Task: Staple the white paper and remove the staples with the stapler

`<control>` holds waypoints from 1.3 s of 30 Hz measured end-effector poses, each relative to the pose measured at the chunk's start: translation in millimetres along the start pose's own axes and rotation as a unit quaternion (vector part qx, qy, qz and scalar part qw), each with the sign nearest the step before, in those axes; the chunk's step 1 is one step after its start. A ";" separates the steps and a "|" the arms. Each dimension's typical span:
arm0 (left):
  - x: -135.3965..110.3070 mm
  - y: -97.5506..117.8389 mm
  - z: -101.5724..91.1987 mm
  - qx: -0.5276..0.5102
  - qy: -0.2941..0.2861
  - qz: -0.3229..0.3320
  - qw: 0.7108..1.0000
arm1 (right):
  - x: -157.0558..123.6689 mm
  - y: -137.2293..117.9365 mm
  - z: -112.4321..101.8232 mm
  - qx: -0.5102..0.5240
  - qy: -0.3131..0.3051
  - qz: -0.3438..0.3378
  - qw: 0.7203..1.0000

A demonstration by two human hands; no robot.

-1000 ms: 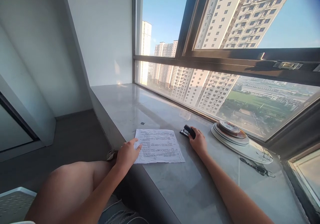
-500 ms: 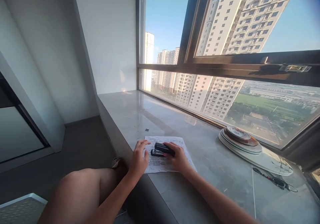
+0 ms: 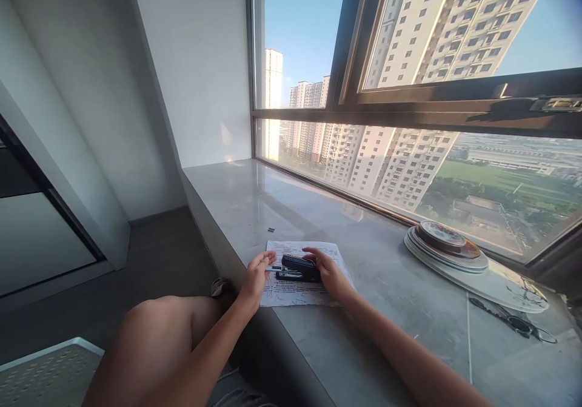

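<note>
A black stapler (image 3: pixel 300 267) lies on printed sheets of paper (image 3: pixel 291 298), its top arm lifted from the base at the left end. My right hand (image 3: pixel 331 273) is around the stapler's right end, index finger raised above it. My left hand (image 3: pixel 257 279) is closed at the stapler's left end. A thin silvery strip (image 3: pixel 273 269) reaches from its fingertips to the stapler; whether the strip is part of the stapler I cannot tell. A small dark piece, seemingly a short row of staples (image 3: pixel 271 230), lies on the sill beyond the paper.
The grey stone sill (image 3: pixel 386 322) runs along the window. Stacked round plates or discs (image 3: pixel 448 252) and an oval board (image 3: pixel 513 289) stand at the right, with dark scissors (image 3: pixel 518 323) in front. My bent leg (image 3: pixel 154 334) and a white perforated seat (image 3: pixel 54 370) are at lower left.
My left hand has gone from spread fingers beside the stapler to closed on a silvery strip at its left end. My right hand has shifted toward the stapler's right end. The view has tilted slightly.
</note>
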State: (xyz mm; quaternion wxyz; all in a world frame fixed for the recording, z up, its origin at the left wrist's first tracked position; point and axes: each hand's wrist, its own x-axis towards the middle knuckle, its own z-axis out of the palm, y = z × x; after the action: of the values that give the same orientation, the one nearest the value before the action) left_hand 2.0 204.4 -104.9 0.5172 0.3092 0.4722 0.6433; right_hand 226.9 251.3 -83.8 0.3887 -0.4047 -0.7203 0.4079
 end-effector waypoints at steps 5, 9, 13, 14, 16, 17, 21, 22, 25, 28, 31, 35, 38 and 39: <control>3.5 -1.2 -1.2 -0.026 0.016 0.001 1.000 | -9.2 -12.6 1.0 -0.012 0.000 -0.033 0.999; 0.3 9.7 0.9 -0.071 0.029 -0.021 0.997 | -18.6 -15.6 6.2 -0.130 -0.013 -0.118 0.984; -7.4 27.2 2.8 -0.126 0.031 -0.074 0.989 | -26.8 -16.7 8.4 -0.216 0.072 -0.294 0.928; -9.4 30.6 3.3 -0.143 0.022 -0.094 0.985 | -29.0 -18.4 7.8 -0.245 0.080 -0.352 0.900; -13.0 35.0 4.3 -0.171 -0.001 -0.132 0.976 | -33.7 -23.2 5.9 -0.315 0.070 -0.449 0.833; -14.4 35.7 4.8 -0.182 -0.011 -0.144 0.973 | -36.1 -25.8 4.8 -0.349 0.061 -0.484 0.800; -16.3 32.8 5.7 -0.195 -0.019 -0.135 0.971 | -42.7 -31.7 2.4 -0.422 0.054 -0.537 0.729; -16.0 31.6 5.4 -0.190 -0.017 -0.131 0.973 | -43.2 -31.6 2.8 -0.421 0.053 -0.535 0.731; -14.4 29.7 3.0 -0.163 0.005 -0.118 0.980 | -41.0 -30.6 7.3 -0.360 0.081 -0.481 0.795; -13.8 31.0 -0.2 -0.099 0.053 -0.040 0.993 | -35.1 -30.6 13.0 -0.243 0.152 -0.308 0.907; -15.8 36.2 -1.6 -0.017 0.068 0.064 0.995 | -29.1 -27.8 14.8 -0.169 0.149 -0.116 0.967; -24.0 48.7 2.4 0.076 0.050 0.147 0.985 | -25.5 -18.6 12.0 -0.167 0.094 -0.022 0.981; -33.5 57.5 9.6 0.126 -0.005 0.159 0.979 | -26.2 -22.2 10.2 -0.199 0.117 -0.101 0.968; -36.8 59.3 12.3 0.133 -0.034 0.154 0.978 | -27.0 -27.1 10.2 -0.200 0.121 -0.144 0.961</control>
State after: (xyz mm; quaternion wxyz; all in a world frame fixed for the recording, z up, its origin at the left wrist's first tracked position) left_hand 0.9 171.5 -42.0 0.3817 0.4660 0.4825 0.6358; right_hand 220.6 215.1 -69.3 0.4391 -0.4123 -0.7854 0.1429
